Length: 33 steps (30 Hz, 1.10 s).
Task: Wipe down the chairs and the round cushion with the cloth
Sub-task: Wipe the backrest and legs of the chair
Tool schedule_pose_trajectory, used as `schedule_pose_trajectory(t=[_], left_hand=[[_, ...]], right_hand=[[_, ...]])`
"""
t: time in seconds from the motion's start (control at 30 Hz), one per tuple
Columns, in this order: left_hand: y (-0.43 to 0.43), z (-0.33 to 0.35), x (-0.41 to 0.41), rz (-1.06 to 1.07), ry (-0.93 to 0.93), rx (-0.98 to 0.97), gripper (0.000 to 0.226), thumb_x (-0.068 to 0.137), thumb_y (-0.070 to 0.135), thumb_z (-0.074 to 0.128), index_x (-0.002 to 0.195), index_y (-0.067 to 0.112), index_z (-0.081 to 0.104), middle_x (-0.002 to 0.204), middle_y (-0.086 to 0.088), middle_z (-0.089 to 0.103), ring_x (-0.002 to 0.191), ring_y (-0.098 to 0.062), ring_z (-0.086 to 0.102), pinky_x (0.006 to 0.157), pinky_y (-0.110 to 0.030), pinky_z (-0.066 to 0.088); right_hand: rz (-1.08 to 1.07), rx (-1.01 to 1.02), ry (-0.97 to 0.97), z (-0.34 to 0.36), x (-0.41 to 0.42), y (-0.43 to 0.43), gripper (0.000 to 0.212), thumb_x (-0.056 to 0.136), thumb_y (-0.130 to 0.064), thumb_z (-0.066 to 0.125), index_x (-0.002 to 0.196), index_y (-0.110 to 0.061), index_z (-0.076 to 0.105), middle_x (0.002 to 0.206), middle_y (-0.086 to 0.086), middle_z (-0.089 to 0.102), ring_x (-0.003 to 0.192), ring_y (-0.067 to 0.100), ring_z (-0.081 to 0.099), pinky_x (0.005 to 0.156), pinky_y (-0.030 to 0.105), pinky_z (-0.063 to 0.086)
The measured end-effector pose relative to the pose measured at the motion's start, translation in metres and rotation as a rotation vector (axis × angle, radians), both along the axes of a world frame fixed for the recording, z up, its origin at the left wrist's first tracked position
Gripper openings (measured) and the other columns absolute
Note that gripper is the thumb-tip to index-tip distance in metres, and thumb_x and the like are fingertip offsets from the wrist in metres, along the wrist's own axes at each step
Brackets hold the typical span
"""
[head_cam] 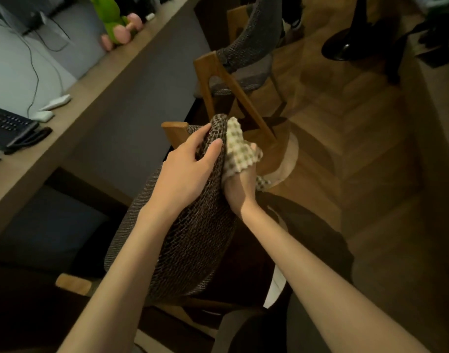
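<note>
Two hands hold one round cushion [190,240], which stands on edge over the near chair [74,284]. The left hand [190,171] curls over its upper rim. The right hand [240,189] presses one checked cloth [240,149] to its side, but the cloth hides the fingers, so I cannot tell their curl. Two chairs show: the near one mostly covered, the far chair [218,70] cut off above. One green plush toy [111,19] sits on the tabletop [73,118].

Dim, warm indoor light leaves the lower left corner nearly black, while the pale grey wall [12,72] at upper left is brightest, the herringbone wooden floor [350,154] shows a faint sheen, and wide-angle distortion bends the soft, blurred edges.
</note>
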<state>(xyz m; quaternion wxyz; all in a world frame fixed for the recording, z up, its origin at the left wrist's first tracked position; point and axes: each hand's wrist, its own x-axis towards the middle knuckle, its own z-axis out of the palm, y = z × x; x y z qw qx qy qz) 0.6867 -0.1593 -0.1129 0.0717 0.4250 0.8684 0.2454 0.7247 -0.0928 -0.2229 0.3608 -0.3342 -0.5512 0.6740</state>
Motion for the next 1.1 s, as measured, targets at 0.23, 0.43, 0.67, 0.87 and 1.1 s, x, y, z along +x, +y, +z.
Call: schedule_pose_trajectory(t=[0.23, 0.43, 0.67, 0.87, 1.1], left_hand=[[0.003, 0.000, -0.004, 0.022, -0.054, 0.068, 0.038, 0.096, 0.056, 0.036, 0.133, 0.050, 0.045, 0.134, 0.021, 0.053, 0.124, -0.001, 0.045, 0.099, -0.024, 0.033], [0.004, -0.001, -0.003, 0.047, -0.034, 0.068, 0.035, 0.097, 0.054, 0.035, 0.130, 0.051, 0.047, 0.131, 0.023, 0.052, 0.104, 0.014, 0.045, 0.082, -0.008, 0.029], [0.004, 0.000, -0.001, 0.061, -0.045, 0.053, 0.036, 0.096, 0.057, 0.034, 0.130, 0.053, 0.045, 0.121, 0.023, 0.052, 0.094, 0.014, 0.046, 0.082, -0.016, 0.032], [0.001, -0.001, -0.003, 0.060, -0.075, 0.068, 0.037, 0.095, 0.059, 0.034, 0.130, 0.054, 0.045, 0.117, 0.027, 0.049, 0.110, 0.002, 0.044, 0.087, -0.021, 0.032], [0.002, -0.002, -0.005, 0.061, -0.095, 0.082, 0.036, 0.094, 0.059, 0.036, 0.128, 0.054, 0.047, 0.107, 0.031, 0.051, 0.095, 0.013, 0.046, 0.078, -0.014, 0.032]], right_hand=[[-0.166, 0.436, 0.081, 0.015, 0.006, -0.002, 0.046, 0.095, -0.043, 0.037, 0.135, -0.026, 0.052, 0.112, 0.007, 0.063, 0.092, 0.012, 0.054, 0.074, 0.012, 0.031], [-0.251, 0.339, 0.296, 0.011, 0.003, 0.000, 0.038, 0.089, -0.038, 0.056, 0.125, -0.027, 0.061, 0.113, -0.005, 0.070, 0.101, 0.010, 0.066, 0.081, 0.034, 0.055], [-0.078, 0.184, -0.187, -0.041, 0.021, 0.008, 0.028, 0.093, -0.022, 0.051, 0.071, -0.009, 0.060, 0.068, 0.005, 0.063, 0.065, 0.016, 0.058, 0.060, 0.035, 0.041], [-0.256, 0.340, -0.186, -0.005, 0.038, 0.044, 0.024, 0.086, -0.016, 0.066, 0.105, -0.025, 0.053, 0.087, -0.009, 0.060, 0.076, 0.004, 0.055, 0.064, 0.011, 0.038], [0.073, -0.160, 0.275, 0.011, 0.040, 0.060, 0.039, 0.086, -0.029, 0.069, 0.119, -0.027, 0.048, 0.107, -0.009, 0.064, 0.099, 0.002, 0.064, 0.083, 0.022, 0.054]])
